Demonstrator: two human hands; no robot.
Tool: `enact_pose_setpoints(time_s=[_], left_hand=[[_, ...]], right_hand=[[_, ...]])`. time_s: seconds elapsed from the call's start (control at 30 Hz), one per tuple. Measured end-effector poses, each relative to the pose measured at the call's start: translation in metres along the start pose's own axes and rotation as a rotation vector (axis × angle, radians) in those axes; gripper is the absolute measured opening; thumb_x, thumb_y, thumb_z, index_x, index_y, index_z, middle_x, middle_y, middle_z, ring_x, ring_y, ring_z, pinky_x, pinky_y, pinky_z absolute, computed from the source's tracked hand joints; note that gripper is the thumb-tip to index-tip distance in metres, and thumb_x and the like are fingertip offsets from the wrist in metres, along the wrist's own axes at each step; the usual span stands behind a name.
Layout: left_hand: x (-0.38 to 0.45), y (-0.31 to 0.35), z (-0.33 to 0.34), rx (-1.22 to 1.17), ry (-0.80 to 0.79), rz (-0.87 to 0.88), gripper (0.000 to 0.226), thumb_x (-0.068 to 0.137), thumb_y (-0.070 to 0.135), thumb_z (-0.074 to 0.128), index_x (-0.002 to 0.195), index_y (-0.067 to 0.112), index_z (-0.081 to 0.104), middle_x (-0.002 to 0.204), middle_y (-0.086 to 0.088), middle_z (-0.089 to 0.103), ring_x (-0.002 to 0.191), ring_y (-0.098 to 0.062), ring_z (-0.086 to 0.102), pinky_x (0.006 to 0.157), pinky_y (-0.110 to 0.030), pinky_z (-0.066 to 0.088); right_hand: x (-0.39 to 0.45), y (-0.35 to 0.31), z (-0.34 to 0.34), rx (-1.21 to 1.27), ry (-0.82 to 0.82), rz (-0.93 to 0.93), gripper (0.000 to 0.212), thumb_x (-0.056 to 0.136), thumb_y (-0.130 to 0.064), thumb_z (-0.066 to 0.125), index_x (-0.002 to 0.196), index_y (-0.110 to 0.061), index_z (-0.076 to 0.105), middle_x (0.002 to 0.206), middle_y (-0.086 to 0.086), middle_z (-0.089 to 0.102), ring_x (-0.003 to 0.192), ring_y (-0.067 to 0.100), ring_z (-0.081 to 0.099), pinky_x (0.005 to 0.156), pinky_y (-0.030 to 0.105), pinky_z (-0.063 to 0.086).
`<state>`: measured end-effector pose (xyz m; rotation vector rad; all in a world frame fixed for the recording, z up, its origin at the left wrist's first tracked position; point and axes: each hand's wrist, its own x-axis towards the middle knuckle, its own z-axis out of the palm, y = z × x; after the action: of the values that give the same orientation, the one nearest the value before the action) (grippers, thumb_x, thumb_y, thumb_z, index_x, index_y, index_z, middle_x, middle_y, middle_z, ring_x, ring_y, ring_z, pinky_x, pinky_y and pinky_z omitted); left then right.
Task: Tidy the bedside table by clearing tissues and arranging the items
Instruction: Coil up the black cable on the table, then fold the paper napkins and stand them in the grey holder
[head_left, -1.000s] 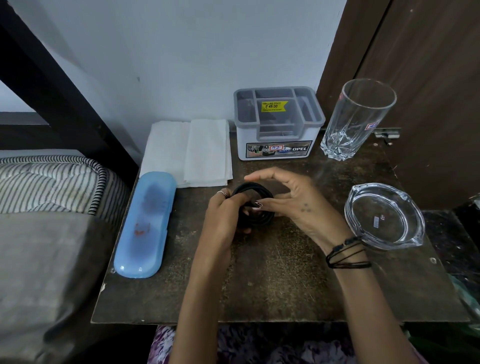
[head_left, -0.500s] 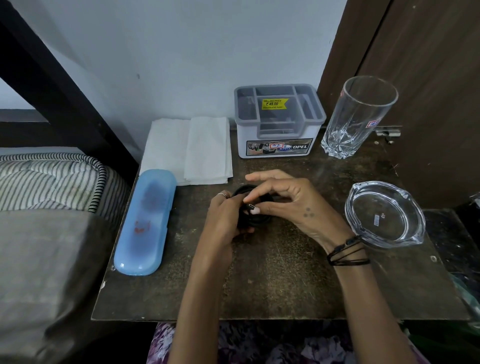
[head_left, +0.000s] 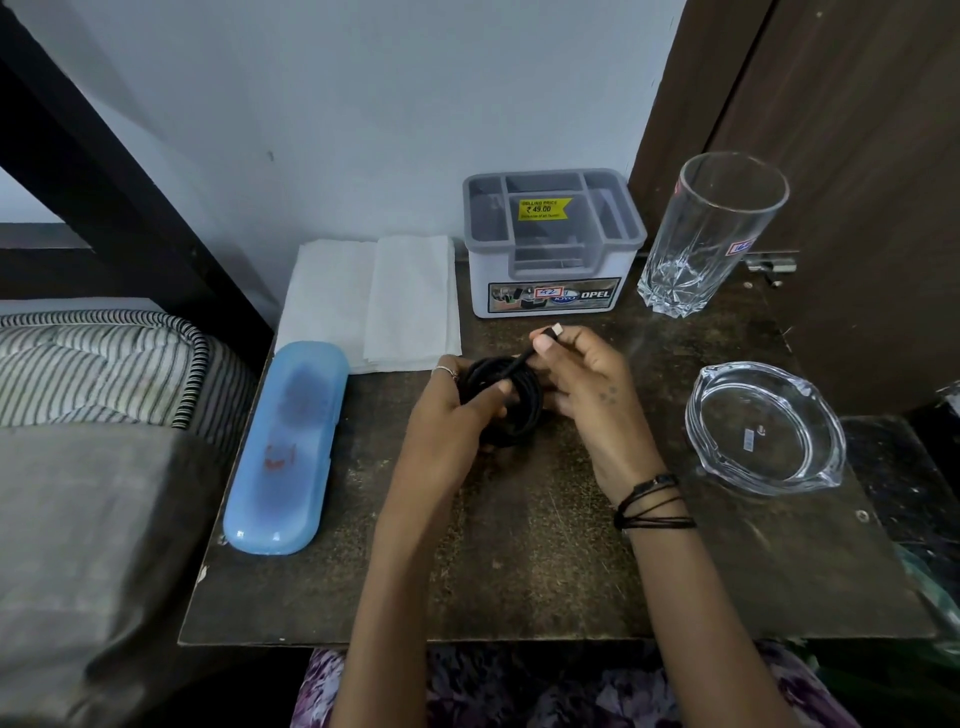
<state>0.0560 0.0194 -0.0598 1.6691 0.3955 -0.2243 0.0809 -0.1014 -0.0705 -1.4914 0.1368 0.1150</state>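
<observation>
A coiled black cable (head_left: 511, 410) sits between both hands over the middle of the dark bedside table (head_left: 519, 587). My left hand (head_left: 447, 415) grips the coil from the left, thumb across its loops. My right hand (head_left: 587, 384) pinches the cable's free end, its pale plug tip raised above the coil. Folded white tissues (head_left: 374, 301) lie flat at the back left against the wall. A blue case (head_left: 288, 447) lies along the left edge.
A grey compartment organiser (head_left: 550, 249) stands at the back centre, a tall empty glass (head_left: 711, 234) to its right. A clear glass ashtray (head_left: 763, 426) rests at the right. A striped mattress (head_left: 98, 364) borders the left; a brown door stands behind right.
My right hand has drawn the cable's plug end up and out above the coil. My left hand has stayed on the coil.
</observation>
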Motion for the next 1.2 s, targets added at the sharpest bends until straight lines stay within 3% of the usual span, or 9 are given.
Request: enact_pose_setpoints(time_s=[0.13,0.3,0.43,0.63,0.73,0.87,0.97,1.07,1.2], left_hand=[[0.003,-0.005,-0.01,0.539,0.209,0.205,0.019,0.084,0.023,0.065,0.101,0.02,0.058,0.094,0.005,0.058,0.087,-0.012,0.054,0.073,-0.026,0.04],[0.0,-0.001,-0.025,0.567,0.298,0.245,0.026,0.078,0.022,0.071,0.102,0.017,0.063,0.091,0.006,0.063,0.083,-0.008,0.058,0.071,-0.02,0.039],[-0.009,0.002,-0.029,0.644,0.394,0.297,0.022,0.08,0.013,0.068,0.102,0.014,0.066,0.101,-0.005,0.07,0.093,-0.021,0.065,0.078,-0.032,0.049],[-0.015,0.003,-0.03,0.676,0.496,0.287,0.016,0.086,0.012,0.06,0.098,0.014,0.069,0.1,-0.008,0.071,0.094,-0.026,0.063,0.075,-0.03,0.043],[-0.017,0.003,-0.032,0.666,0.49,0.276,0.017,0.088,0.012,0.056,0.097,0.013,0.071,0.097,-0.01,0.072,0.091,-0.028,0.064,0.077,-0.034,0.048],[-0.02,0.008,-0.033,0.607,0.528,0.327,0.017,0.089,0.011,0.056,0.098,0.013,0.071,0.096,-0.01,0.072,0.088,-0.026,0.065,0.076,-0.032,0.049],[-0.011,0.019,-0.033,0.667,0.572,0.387,0.022,0.092,0.009,0.051,0.108,0.009,0.066,0.107,-0.011,0.068,0.096,-0.029,0.061,0.074,-0.031,0.041],[0.014,0.034,-0.038,0.824,0.585,0.329,0.026,0.093,0.004,0.043,0.115,0.002,0.057,0.118,-0.017,0.06,0.108,-0.033,0.054,0.081,-0.039,0.041],[0.051,0.047,-0.053,1.054,0.451,-0.012,0.042,0.092,0.011,0.043,0.13,-0.005,0.036,0.129,-0.026,0.049,0.121,-0.041,0.043,0.096,-0.047,0.037]], right_hand=[[-0.003,0.0,0.001,0.102,-0.023,0.104,0.014,0.09,-0.01,0.057,0.103,-0.008,0.055,0.085,0.006,0.063,0.07,0.011,0.065,0.057,0.018,0.055],[-0.002,0.001,0.002,0.09,-0.023,0.125,0.011,0.085,-0.007,0.062,0.094,-0.009,0.055,0.097,0.014,0.065,0.082,0.019,0.069,0.066,0.022,0.058],[-0.002,0.006,0.012,-0.1,-0.05,0.039,0.014,0.078,-0.009,0.067,0.078,-0.019,0.057,0.09,0.015,0.069,0.087,0.023,0.069,0.075,0.03,0.059],[-0.008,0.006,0.029,-0.291,-0.181,0.008,0.012,0.077,-0.02,0.07,0.073,-0.022,0.059,0.081,0.006,0.073,0.077,0.019,0.069,0.068,0.035,0.057],[-0.014,0.002,0.035,-0.299,-0.228,0.039,0.015,0.079,-0.031,0.069,0.073,-0.018,0.065,0.08,0.003,0.073,0.072,0.009,0.068,0.064,0.027,0.056],[-0.014,-0.007,0.041,-0.361,-0.031,-0.034,0.028,0.083,-0.039,0.063,0.083,-0.011,0.07,0.082,0.004,0.072,0.078,0.018,0.068,0.074,0.039,0.057],[-0.007,-0.014,0.05,-0.608,0.097,-0.141,0.026,0.087,-0.036,0.058,0.092,-0.012,0.067,0.093,0.004,0.07,0.091,0.022,0.063,0.072,0.03,0.048],[0.001,-0.018,0.066,-0.835,0.113,-0.183,0.029,0.091,-0.035,0.052,0.095,-0.007,0.059,0.101,0.013,0.066,0.097,0.033,0.058,0.066,0.033,0.037],[0.018,-0.02,0.085,-1.009,0.122,-0.217,0.034,0.093,-0.033,0.051,0.108,-0.002,0.054,0.114,0.016,0.061,0.104,0.033,0.058,0.07,0.032,0.04]])
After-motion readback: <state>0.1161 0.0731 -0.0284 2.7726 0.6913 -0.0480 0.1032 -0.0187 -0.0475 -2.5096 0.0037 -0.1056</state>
